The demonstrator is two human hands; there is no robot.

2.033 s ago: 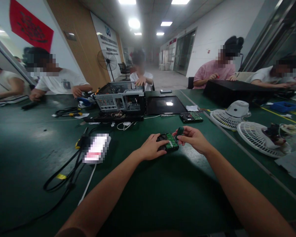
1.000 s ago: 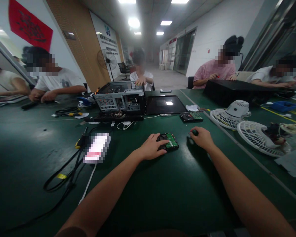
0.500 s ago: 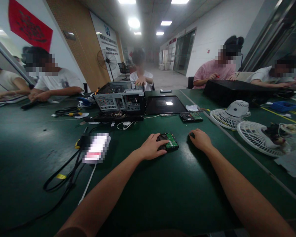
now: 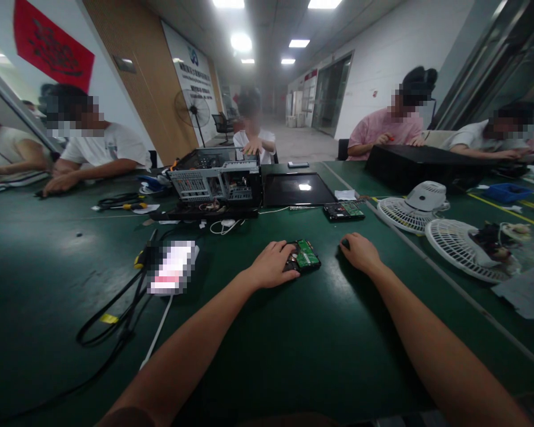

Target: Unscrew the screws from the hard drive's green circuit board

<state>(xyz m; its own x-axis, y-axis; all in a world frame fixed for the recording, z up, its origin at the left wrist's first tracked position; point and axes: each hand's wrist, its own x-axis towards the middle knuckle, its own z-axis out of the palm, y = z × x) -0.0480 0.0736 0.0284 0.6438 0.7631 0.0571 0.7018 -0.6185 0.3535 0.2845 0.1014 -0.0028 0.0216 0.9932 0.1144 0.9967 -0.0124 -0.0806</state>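
A hard drive [image 4: 308,256] with a green circuit board lies flat on the green table, board side up. Over its left part rests my left hand [image 4: 273,265], fingers curved along the far edge and thumb along the near edge, gripping it. To the right, apart from the drive, my right hand [image 4: 359,250] rests on the table with its fingers curled in. A small dark spot shows at those fingers; whether it is an object or shadow I cannot tell. Farther back lies a second hard drive [image 4: 345,212].
An opened computer case [image 4: 213,181] and a dark flat panel [image 4: 298,188] stand beyond. At left are a phone [image 4: 173,268], a black cable [image 4: 82,329] and a screwdriver [image 4: 133,206]. White fan parts [image 4: 463,249] lie at right. Several co-workers [image 4: 389,127] sit around the table.
My left index finger has drawn back off the green board, baring more of the drive. My right hand stays curled in the same place.
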